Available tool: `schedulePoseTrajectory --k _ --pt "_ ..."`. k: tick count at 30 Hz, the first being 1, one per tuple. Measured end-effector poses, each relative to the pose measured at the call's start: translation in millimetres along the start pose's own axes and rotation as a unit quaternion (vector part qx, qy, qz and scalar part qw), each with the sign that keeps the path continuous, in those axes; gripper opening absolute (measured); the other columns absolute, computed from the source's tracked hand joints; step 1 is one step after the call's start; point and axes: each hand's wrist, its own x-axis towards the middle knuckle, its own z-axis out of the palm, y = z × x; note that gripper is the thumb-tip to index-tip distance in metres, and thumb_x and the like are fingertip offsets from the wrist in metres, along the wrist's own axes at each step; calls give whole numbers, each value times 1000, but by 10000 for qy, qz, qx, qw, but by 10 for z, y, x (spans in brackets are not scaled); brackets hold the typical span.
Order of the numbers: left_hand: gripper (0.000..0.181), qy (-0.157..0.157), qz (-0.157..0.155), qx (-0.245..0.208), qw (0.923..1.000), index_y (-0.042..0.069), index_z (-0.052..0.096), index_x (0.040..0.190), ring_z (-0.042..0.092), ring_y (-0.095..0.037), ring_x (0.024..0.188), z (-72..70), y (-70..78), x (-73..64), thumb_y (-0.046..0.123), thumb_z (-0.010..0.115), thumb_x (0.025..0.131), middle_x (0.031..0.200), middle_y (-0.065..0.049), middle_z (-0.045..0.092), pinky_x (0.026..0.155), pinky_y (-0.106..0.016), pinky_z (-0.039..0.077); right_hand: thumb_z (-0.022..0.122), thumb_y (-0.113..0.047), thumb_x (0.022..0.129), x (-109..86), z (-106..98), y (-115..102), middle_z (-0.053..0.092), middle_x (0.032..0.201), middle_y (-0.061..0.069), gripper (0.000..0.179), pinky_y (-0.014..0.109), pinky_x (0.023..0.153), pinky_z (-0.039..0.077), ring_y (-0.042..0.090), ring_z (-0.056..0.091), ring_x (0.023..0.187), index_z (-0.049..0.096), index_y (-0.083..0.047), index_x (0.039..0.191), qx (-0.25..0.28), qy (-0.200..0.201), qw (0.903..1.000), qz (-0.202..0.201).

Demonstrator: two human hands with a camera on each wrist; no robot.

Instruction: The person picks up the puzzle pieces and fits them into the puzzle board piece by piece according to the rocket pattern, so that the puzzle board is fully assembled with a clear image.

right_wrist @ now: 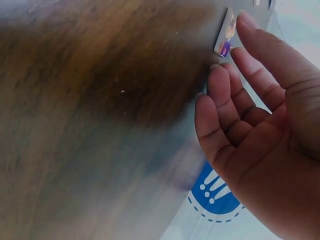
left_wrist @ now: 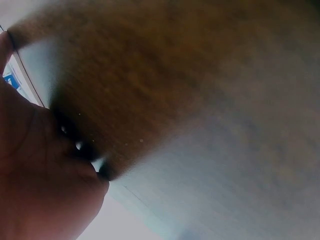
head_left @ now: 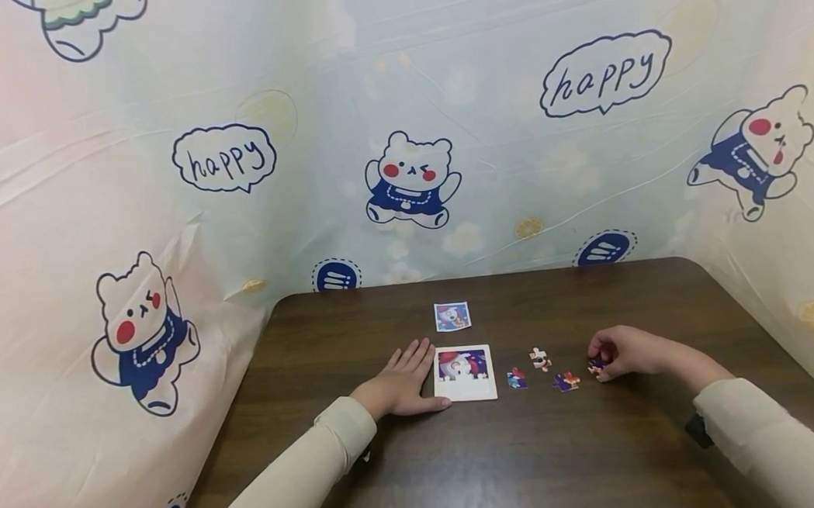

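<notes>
My left hand [head_left: 402, 382] lies on the table with its fingers spread, beside a white square puzzle board [head_left: 466, 390]. Its thumb touches the board's lower left corner. Joined pieces with a colourful picture fill the upper part of the board; the lower part shows bare white. At the right, my right hand [head_left: 628, 351] pinches a purple and orange jigsaw piece [head_left: 596, 366] between thumb and index finger, low at the tabletop. In the right wrist view the jigsaw piece [right_wrist: 226, 36] shows at the thumb tip, the other fingers loosely bent.
Between board and right hand lie three loose jigsaw pieces: a blue and red one [head_left: 516, 378], a mostly white one [head_left: 540, 358] and a purple and orange one [head_left: 566, 382]. Behind the board lies a small picture card [head_left: 452, 316]. A printed curtain [head_left: 493, 171] surrounds the brown table [head_left: 531, 456].
</notes>
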Motion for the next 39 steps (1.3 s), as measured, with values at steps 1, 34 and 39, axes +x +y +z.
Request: schedulePoseTrajectory --k 1,34,39 --pt "118 -11 -5 -17 10000 13 1 160 -6 -24 151 21 -13 17 92 31 78 166 -5 -5 119 -49 2 86 -18 78 3 8 4 59 87 5 33 30 67 48 19 53 80 63 -7 100 -33 19 10000 0" --pt "119 174 114 -297 9993 14 3 160 -4 -24 152 65 -33 19 93 31 76 167 -5 -3 119 -53 5 82 -19 83 49 45 70 57 84 4 28 28 63 46 16 53 76 61 -8 97 34 3 9994 -345" --pt "118 123 101 -238 9996 13 4 160 -3 -26 152 58 -34 33 91 34 77 167 -6 -1 119 -53 4 81 -19 83 57 37 69 56 85 5 29 28 64 46 17 52 77 61 -9 102 -21 -28 9994 -351"
